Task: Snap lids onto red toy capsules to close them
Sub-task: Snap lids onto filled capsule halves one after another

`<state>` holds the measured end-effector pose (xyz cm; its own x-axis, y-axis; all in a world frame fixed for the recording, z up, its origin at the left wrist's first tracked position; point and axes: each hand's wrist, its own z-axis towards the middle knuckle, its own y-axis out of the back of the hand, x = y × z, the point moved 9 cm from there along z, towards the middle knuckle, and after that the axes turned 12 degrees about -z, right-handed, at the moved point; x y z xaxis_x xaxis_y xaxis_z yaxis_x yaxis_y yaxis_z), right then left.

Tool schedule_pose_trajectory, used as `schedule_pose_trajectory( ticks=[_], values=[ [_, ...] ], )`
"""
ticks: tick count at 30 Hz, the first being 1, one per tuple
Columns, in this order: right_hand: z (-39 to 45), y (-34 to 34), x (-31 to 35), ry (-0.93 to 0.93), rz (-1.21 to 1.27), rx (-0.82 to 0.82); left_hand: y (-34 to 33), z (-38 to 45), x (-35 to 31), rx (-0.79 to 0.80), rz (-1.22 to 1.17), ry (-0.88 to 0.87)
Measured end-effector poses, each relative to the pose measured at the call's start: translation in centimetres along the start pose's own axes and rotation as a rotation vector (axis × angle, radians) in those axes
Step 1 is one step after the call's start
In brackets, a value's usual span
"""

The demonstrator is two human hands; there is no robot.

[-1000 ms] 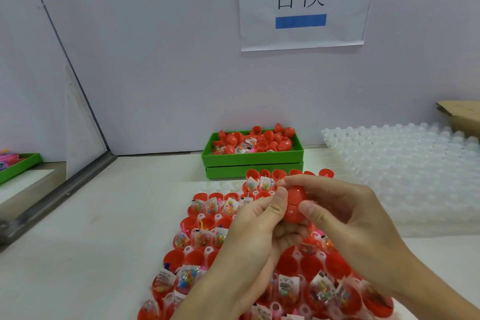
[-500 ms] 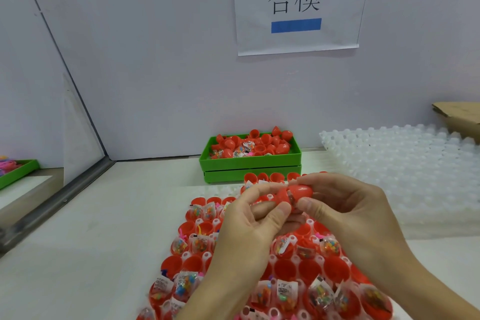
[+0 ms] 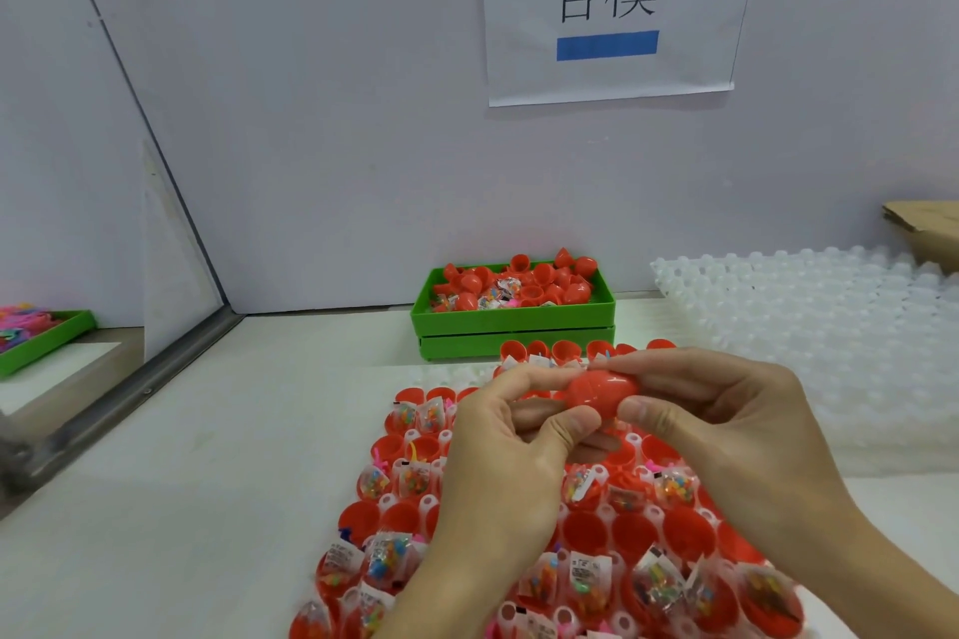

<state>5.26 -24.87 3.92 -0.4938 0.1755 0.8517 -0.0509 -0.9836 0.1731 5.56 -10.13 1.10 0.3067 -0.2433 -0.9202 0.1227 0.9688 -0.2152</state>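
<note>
A red capsule (image 3: pixel 599 388) lies sideways in the air between both hands, its two halves joined. My left hand (image 3: pixel 498 451) pinches its left end with thumb and fingers. My right hand (image 3: pixel 726 426) grips the right end, thumb in front and fingers over the top. Below them a white holder tray (image 3: pixel 430 503) carries several open red capsule halves (image 3: pixel 399 519), many with small bagged toys (image 3: pixel 381 555) inside. My hands hide the middle of that tray.
A green bin (image 3: pixel 514 322) heaped with red lids and capsules stands by the back wall. Empty white bubble trays (image 3: pixel 804 343) lie to the right, a cardboard box (image 3: pixel 929 228) behind them. Another green bin (image 3: pixel 46 343) is at far left.
The capsule has turned from upright to lying sideways and its halves have come together. Both hands rose a little above the tray.
</note>
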Motion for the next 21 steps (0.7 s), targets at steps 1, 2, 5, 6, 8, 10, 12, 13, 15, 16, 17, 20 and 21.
schedule_pose_trajectory(
  ticks=[1,2,5,6,8,10,12,13,15,16,17,20,21],
  values=[
    [0.0,0.0,0.1,0.0,-0.005,-0.004,0.0,0.0,0.0,0.002,0.005,0.001],
    [0.0,0.1,0.1,0.001,-0.006,-0.005,0.0,0.0,-0.1,0.005,0.013,0.002],
    [0.0,0.1,0.1,0.0,0.005,-0.008,0.0,0.0,-0.2,0.013,0.033,0.002],
    [0.0,0.1,0.0,-0.001,0.007,-0.008,0.0,0.0,-0.2,0.015,0.038,0.002],
    [0.0,0.1,-0.1,-0.003,0.012,-0.008,-0.1,0.0,-0.3,0.019,0.055,-0.002],
    [0.0,0.0,-0.2,-0.009,0.007,-0.004,-0.1,-0.1,-0.4,0.021,0.078,-0.003],
    [0.0,0.0,-0.4,-0.016,-0.014,-0.01,-0.1,-0.1,-0.4,0.018,0.097,-0.001],
    [0.1,0.1,-0.5,-0.019,-0.018,-0.012,0.0,-0.1,-0.4,0.016,0.104,0.001],
    [0.1,0.0,-0.6,-0.028,-0.02,-0.011,0.1,-0.1,-0.4,0.01,0.11,0.008],
    [0.1,0.0,-0.6,-0.032,-0.021,-0.012,0.1,0.0,-0.4,0.007,0.117,0.008],
    [0.1,-0.1,-0.6,-0.037,-0.026,-0.013,0.2,-0.1,-0.4,0.004,0.129,0.006],
    [0.0,-0.2,-0.9,-0.052,-0.08,-0.001,0.1,-0.2,-0.2,0.003,0.167,0.003],
    [0.0,-0.1,-1.0,-0.056,-0.104,0.001,0.1,-0.2,-0.2,-0.003,0.185,-0.004]
  ],
)
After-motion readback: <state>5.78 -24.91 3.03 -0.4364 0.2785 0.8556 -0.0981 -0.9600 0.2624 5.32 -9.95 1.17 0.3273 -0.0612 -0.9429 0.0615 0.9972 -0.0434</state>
